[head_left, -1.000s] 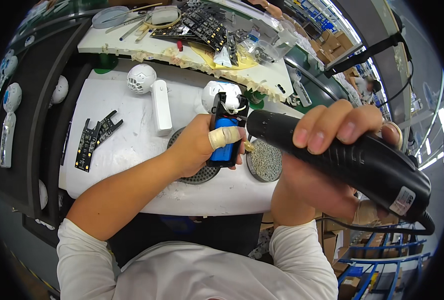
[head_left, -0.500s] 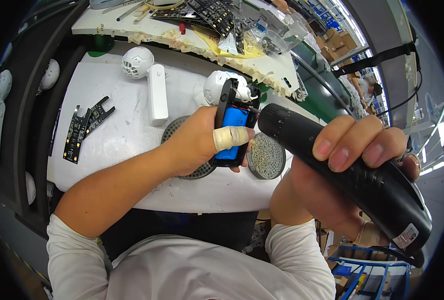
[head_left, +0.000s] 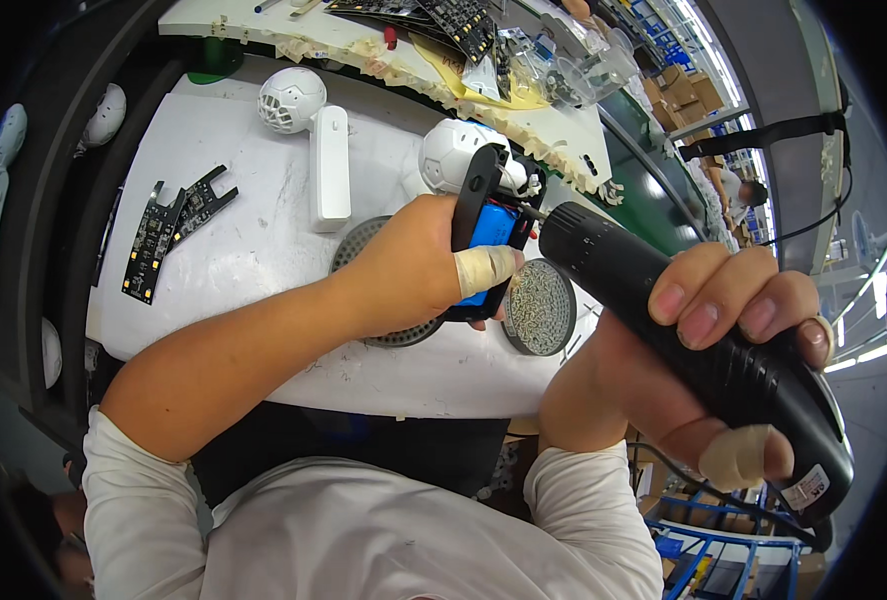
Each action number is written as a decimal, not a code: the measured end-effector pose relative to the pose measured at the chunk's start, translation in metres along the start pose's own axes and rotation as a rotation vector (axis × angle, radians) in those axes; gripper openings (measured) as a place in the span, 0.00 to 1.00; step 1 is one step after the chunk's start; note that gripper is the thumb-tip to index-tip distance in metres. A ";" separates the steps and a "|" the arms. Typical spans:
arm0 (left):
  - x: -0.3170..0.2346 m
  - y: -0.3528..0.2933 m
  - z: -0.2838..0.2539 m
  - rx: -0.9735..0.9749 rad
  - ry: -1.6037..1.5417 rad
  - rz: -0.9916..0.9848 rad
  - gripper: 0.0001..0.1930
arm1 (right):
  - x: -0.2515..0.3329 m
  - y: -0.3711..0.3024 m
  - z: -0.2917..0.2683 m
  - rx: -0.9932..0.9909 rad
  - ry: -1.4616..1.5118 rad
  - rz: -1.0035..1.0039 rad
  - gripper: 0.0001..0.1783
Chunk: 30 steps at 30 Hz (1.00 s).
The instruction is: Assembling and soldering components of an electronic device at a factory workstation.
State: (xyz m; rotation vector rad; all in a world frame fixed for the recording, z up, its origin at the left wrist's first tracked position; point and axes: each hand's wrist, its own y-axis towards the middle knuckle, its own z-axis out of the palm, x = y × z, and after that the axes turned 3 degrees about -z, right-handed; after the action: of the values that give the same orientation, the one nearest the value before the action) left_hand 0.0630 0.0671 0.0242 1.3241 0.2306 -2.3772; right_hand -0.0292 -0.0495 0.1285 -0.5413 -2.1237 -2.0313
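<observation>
The left hand (head_left: 419, 265) gripped the black housing with a blue battery (head_left: 486, 232) above the white counter (head_left: 264, 240), and the right hand (head_left: 704, 350), closed around the electric screwdriver (head_left: 684, 330), could have slipped its tip into the battery, I judged.

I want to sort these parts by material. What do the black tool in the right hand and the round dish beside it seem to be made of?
The black power screwdriver looks like matte moulded plastic, with a stippled barrel and ribbed grip. The round dish seems dark plastic or metal, I cannot tell which; the glinting grey bits filling it look like small metal screws.
</observation>
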 end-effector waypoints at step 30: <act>0.005 0.001 -0.002 -0.038 0.021 0.002 0.09 | 0.007 -0.005 -0.005 -0.071 -0.068 -0.014 0.30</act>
State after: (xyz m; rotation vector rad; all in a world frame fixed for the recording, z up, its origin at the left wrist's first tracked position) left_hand 0.0628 0.0652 0.0188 1.3318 0.2787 -2.3461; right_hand -0.0382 -0.0538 0.1262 -0.6154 -2.1047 -2.1327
